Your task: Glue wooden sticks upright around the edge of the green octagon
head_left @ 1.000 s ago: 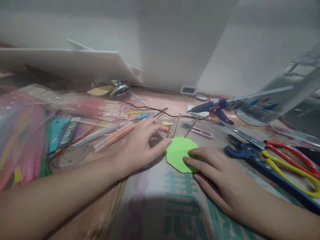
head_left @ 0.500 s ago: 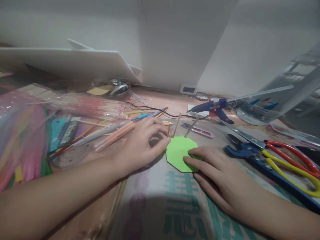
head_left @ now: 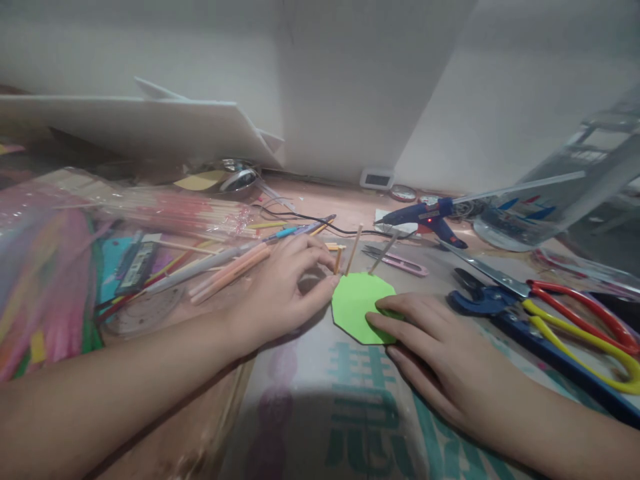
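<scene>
Green card (head_left: pixel 353 313) lies on the printed sheet (head_left: pixel 305 407), between the two hands. Flat, many-sided, dark edge. Probably light and fairly stiff, like thin board; it would likely slide or turn if nudged, so steady it first. Three thin sticks rise by its far side: short stick (head_left: pixel 339 260), tall stick (head_left: pixel 354 250), grey stick (head_left: pixel 384 253). Can't see how they're fixed at the base. Likely rigid but easy to tip or knock loose sideways.

Best hold: bare top or near edge of the card, clear of the sticks; for a stick, low down by its base.

Right hand (head_left: pixel 433 340): two fingers lie over the card's right part, thumb at the near-right edge — can't tell if it pinches the edge or only presses from above. Left hand (head_left: pixel 293 283): curled, forearm coming in from the left, thumb tip right at the card's left edge, fingertips by the short stick; can't tell whether they close on it, contact is too small to see. Tall and grey sticks stand beyond its fingers. Snips (head_left: pixel 403 263) lie just behind the card.
</scene>
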`<move>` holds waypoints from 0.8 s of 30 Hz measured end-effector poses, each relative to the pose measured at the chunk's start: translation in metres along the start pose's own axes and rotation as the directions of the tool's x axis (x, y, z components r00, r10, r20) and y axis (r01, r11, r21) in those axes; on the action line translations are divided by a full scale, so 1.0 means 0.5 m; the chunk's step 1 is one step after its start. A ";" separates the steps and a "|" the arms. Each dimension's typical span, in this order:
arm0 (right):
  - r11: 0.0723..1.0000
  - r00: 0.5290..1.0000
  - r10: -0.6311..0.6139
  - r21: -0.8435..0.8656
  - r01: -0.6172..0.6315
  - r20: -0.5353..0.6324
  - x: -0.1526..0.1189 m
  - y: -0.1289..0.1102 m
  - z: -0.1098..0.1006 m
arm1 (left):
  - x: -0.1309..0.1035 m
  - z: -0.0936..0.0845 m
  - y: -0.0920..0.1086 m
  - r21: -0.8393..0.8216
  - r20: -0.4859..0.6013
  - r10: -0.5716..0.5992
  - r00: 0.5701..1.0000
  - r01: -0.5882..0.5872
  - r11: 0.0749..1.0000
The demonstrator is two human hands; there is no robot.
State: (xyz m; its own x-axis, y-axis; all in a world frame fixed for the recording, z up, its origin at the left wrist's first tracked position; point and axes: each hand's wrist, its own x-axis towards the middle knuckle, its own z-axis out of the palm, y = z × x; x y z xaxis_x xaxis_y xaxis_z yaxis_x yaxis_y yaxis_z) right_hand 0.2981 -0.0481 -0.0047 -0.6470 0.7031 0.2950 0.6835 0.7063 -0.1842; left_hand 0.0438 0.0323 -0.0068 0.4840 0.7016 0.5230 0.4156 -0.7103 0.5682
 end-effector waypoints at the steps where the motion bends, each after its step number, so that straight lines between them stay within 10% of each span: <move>1: 1.000 1.000 -0.001 0.001 0.001 0.002 0.001 0.000 0.000 | 0.000 0.000 0.000 -0.004 0.000 0.003 1.000 -0.003 1.000; 18: 0.999 1.000 -0.002 -0.035 0.001 -0.027 0.000 -0.002 0.001 | -0.005 -0.002 -0.001 0.057 -0.074 0.010 0.997 -0.006 0.998; 21: 0.998 0.998 0.007 -0.065 -0.011 -0.064 -0.002 0.000 0.001 | -0.023 -0.013 0.016 0.160 -0.187 0.162 0.969 -0.133 0.978; 24: 0.997 0.997 0.004 -0.079 -0.010 -0.073 -0.001 0.003 0.000 | -0.044 -0.014 0.046 0.289 0.116 0.421 0.900 -0.436 0.853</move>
State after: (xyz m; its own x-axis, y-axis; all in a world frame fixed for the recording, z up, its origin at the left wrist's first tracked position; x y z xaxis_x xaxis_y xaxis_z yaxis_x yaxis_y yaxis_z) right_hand 0.2996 -0.0472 -0.0051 -0.6178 0.6981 0.3618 0.7146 0.6905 -0.1121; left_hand 0.0371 0.0008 -0.0006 0.6994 0.3257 0.6362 0.3656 -0.9279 0.0731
